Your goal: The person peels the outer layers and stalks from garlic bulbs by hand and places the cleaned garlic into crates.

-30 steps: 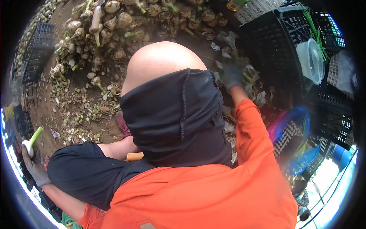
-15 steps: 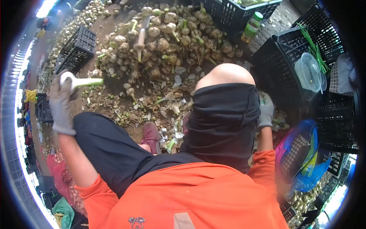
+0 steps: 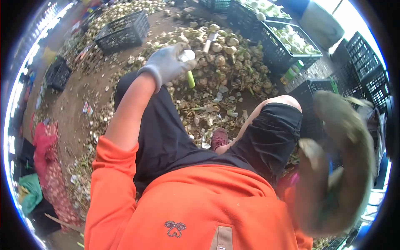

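My left hand, in a grey glove, is closed round a peeled white bulb whose cut green stem points down. It is above the near side of a heap of unpeeled bulbs. A tool with a pale handle lies on that heap, just right of my left hand. My right hand, in a dirty glove, is raised close to the camera at the right and blurred. Its fingers are curved and apart, with nothing seen between them.
Black crates of peeled white bulbs stand beyond the heap at the right, with a green-capped bottle near them. Another black crate is at the back left. A pink net sack lies at the left.
The view has swung left. My left hand has moved with the bulb from the far left to over the heap. My right hand has come up from beside my right knee towards the camera.
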Motion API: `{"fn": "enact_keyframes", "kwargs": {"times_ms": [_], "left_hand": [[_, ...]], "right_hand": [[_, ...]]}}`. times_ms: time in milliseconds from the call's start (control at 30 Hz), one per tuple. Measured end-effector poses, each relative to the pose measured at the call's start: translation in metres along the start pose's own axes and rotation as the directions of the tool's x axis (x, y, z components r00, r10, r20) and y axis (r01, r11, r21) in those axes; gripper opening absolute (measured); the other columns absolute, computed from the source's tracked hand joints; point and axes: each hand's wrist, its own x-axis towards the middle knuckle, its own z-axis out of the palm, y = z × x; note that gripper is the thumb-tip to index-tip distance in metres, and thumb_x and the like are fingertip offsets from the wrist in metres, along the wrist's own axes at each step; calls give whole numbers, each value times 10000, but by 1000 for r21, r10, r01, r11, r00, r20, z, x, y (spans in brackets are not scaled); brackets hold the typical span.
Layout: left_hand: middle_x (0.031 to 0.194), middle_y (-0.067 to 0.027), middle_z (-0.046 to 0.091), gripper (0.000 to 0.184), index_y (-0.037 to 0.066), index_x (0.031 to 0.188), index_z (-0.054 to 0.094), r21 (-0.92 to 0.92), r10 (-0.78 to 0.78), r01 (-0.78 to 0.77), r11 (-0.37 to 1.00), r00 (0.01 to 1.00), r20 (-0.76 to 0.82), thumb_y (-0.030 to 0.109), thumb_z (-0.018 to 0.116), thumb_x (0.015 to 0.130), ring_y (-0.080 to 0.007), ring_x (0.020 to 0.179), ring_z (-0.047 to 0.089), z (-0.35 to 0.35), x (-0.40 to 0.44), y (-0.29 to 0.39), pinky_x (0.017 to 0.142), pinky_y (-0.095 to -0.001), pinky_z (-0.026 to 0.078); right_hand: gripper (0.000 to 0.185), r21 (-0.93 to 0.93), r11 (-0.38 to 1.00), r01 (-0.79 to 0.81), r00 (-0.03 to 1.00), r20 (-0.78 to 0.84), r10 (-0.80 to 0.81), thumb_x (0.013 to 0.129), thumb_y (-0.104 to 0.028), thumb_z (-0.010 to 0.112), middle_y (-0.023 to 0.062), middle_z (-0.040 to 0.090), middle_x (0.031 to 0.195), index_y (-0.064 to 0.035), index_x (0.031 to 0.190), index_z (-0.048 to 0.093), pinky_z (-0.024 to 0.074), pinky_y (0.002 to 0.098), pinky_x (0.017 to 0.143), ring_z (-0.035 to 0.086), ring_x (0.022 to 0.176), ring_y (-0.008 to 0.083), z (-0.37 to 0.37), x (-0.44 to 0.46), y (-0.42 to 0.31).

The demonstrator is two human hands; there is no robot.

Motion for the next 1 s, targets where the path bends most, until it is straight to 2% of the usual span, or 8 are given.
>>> {"fn": "enact_keyframes", "kwargs": {"times_ms": [267, 433, 633, 733, 867, 900, 933, 1000], "left_hand": [[1111, -168, 680, 619, 87, 1258, 604, -24, -96, 95, 995, 995, -37, 499, 710, 810, -294, 1023, 659, -32, -44, -49, 904, -370, 503], [1080, -168, 681, 583, 80, 1232, 609, -145, -155, 151, 978, 988, -16, 467, 717, 811, -305, 1000, 665, -37, -62, -72, 886, -391, 504], [1147, -153, 656, 579, 82, 1255, 587, -67, -179, 174, 982, 980, -83, 433, 726, 815, -266, 1053, 645, -45, -69, -96, 942, -367, 484], [1130, -138, 668, 566, 73, 1258, 595, -175, -156, 174, 969, 981, 113, 424, 723, 833, -256, 1024, 659, 2, -92, -85, 911, -352, 504], [1131, -133, 677, 575, 62, 1276, 595, -265, -98, 107, 958, 994, 46, 429, 715, 850, -254, 999, 674, -23, -60, -85, 882, -345, 523], [1148, -142, 674, 596, 60, 1291, 586, -295, -75, 90, 951, 995, 62, 442, 710, 851, -262, 1004, 675, -24, -58, -72, 885, -352, 521], [1165, -150, 667, 612, 55, 1294, 581, -314, -35, 51, 948, 998, 58, 466, 693, 855, -269, 1033, 665, -24, -55, -66, 903, -357, 511], [1185, -162, 658, 643, 46, 1300, 571, -299, 54, -51, 953, 999, 2, 510, 660, 864, -283, 1088, 642, -15, -48, -66, 936, -362, 488]], "right_hand": [[260, 71, 940, 333, 935, 108, -339, 861, -89, 676, 159, 680, 1043, 29, 1088, 632, 518, 376, 863, 662, 977, 282, -7, 19, -72], [249, 159, 890, 426, 882, 147, -448, 859, -108, 676, 149, 678, 1029, 15, 1069, 627, 519, 382, 848, 661, 964, 286, 15, 35, -89], [236, 245, 858, 451, 857, 152, -493, 855, -130, 676, 137, 675, 1011, -3, 1047, 622, 519, 388, 831, 659, 948, 291, 45, 49, -91], [230, 275, 904, 328, 891, 228, -393, 854, -142, 676, 131, 674, 1002, -12, 1035, 619, 520, 392, 822, 658, 940, 294, 76, 48, -76], [274, 105, 992, 63, 923, 373, -98, 841, -232, 676, 127, 647, 1024, -37, 1007, 581, 498, 423, 811, 632, 958, 318, 149, 30, -17], [374, 92, 996, 7, 902, 428, -46, 820, -239, 695, 157, 632, 1110, -35, 1109, 574, 499, 424, 843, 625, 1002, 340, 164, 25, -4], [493, 111, 993, 48, 945, 316, -81, 811, -271, 708, 194, 608, 1184, -36, 1214, 549, 494, 427, 878, 612, 1054, 362, 193, 7, 19], [554, 120, 981, -155, 877, 474, 80, 851, -317, 700, 223, 590, 1230, -30, 1287, 516, 489, 451, 895, 600, 1094, 389, 218, -10, 24]]}}
